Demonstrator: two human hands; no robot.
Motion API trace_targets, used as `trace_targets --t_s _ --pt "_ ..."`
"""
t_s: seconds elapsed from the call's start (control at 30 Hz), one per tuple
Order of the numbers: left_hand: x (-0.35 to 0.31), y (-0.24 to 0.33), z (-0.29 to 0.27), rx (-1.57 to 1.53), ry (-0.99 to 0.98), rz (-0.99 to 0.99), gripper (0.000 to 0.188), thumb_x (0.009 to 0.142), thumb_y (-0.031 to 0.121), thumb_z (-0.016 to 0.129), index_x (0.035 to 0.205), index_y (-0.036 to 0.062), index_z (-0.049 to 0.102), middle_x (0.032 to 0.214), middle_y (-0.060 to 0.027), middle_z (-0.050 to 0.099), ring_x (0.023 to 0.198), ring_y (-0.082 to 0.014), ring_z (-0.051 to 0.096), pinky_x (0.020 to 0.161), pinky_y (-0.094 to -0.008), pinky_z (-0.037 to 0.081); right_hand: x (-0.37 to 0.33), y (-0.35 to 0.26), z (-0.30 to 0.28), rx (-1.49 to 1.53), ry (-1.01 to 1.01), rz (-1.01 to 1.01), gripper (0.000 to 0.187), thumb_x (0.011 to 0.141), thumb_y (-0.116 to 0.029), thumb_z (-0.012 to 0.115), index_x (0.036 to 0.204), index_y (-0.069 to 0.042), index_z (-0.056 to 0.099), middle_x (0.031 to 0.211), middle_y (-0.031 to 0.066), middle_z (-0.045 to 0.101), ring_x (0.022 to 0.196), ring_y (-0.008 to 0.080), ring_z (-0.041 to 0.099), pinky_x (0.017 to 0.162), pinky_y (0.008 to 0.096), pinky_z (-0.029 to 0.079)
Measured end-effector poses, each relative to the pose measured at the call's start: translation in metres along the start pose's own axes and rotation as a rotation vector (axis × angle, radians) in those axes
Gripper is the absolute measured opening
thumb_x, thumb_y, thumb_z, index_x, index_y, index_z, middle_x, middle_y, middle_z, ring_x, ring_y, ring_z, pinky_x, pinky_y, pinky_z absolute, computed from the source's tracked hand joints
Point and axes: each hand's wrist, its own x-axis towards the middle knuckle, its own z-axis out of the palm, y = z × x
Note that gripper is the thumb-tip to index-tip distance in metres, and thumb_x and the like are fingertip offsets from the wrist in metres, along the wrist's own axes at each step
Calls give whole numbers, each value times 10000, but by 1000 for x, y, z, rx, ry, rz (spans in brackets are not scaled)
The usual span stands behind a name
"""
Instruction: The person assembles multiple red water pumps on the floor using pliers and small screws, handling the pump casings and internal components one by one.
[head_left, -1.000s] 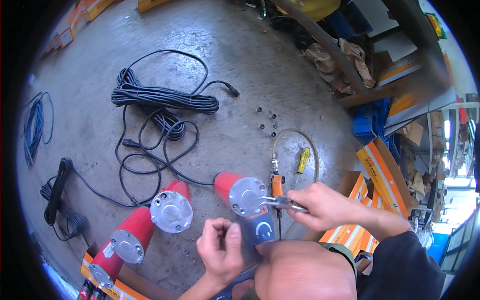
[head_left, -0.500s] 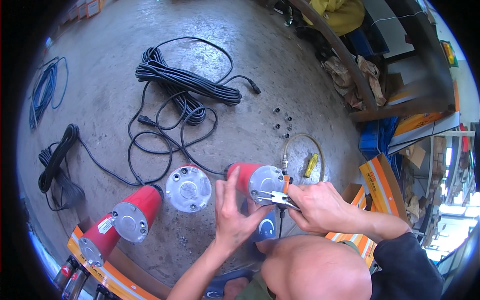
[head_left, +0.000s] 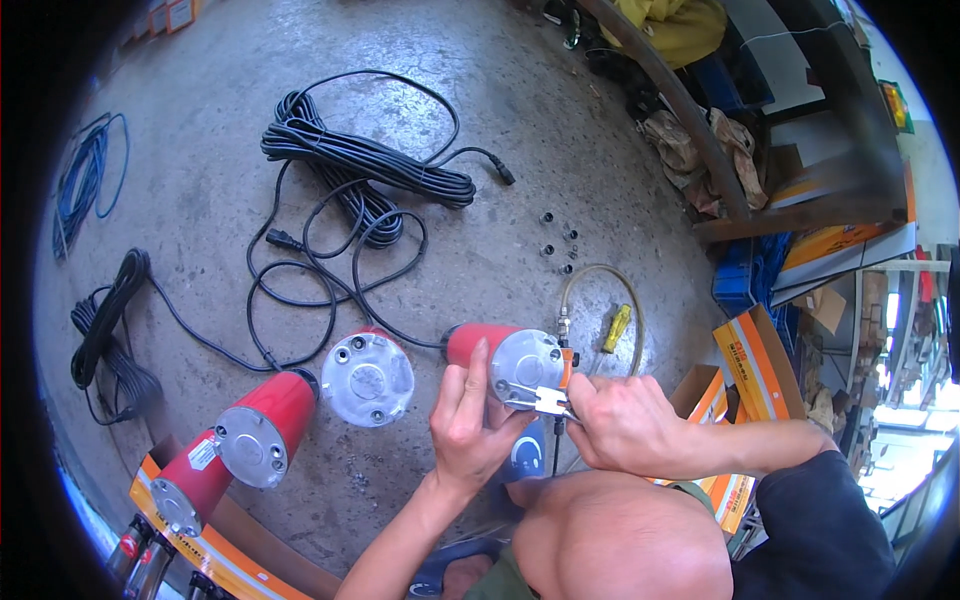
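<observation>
A red cylinder with a silver end cap lies on its side on the floor. My left hand is closed against it, one finger laid along the red body and the thumb near the cap's lower edge. My right hand grips the handles of a pair of pliers, whose slim silver jaws reach the lower part of the cap. What the tips touch is too small to tell. Just right of the cap sits an orange part, partly hidden by my right hand.
A similar capped cylinder stands left, with two more lying beyond it near an open carton. Coiled black cable spreads ahead. Small fittings, a thin hose and a yellow-handled tool lie right, near orange-white cartons.
The whole view has shifted slightly, so things sit a little farther left. My right hand has moved a bit closer to the cap and now covers more of the pliers' handles. The left hold stays.
</observation>
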Motion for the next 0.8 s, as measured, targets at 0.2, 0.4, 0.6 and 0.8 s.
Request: trace_targets --t_s 0.2,0.4,0.6,0.8 --pt "-1 -2 3 -3 -2 -5 971 616 136 983 1461 -84 557 976 -124 580 833 -268 620 736 -364 533 -2 14 29 95 96 -34 315 903 -226 697 956 7 492 748 235 655 660 462 673 581 570 514" --pt "5 -1 -3 74 -8 18 993 594 193 1005 1448 -73 573 994 -123 578 826 -267 621 721 -374 534 -3 16 25 114 125 -58 310 904 -231 685 963 2 489 743 238 648 662 467 662 583 569 512" --pt "8 -1 1 84 -30 -2 1018 604 241 1000 1475 -53 563 971 -111 566 803 -265 613 701 -376 532 2 21 13 126 13 -74 296 909 -220 674 967 4 489 712 228 644 648 467 661 571 571 516" --pt "8 -3 2 94 -18 15 1002 601 248 995 1461 -56 579 941 -102 554 768 -254 598 683 -368 524 6 17 0 59 -48 -78 315 912 -233 688 953 14 497 690 220 646 635 451 672 556 553 530"
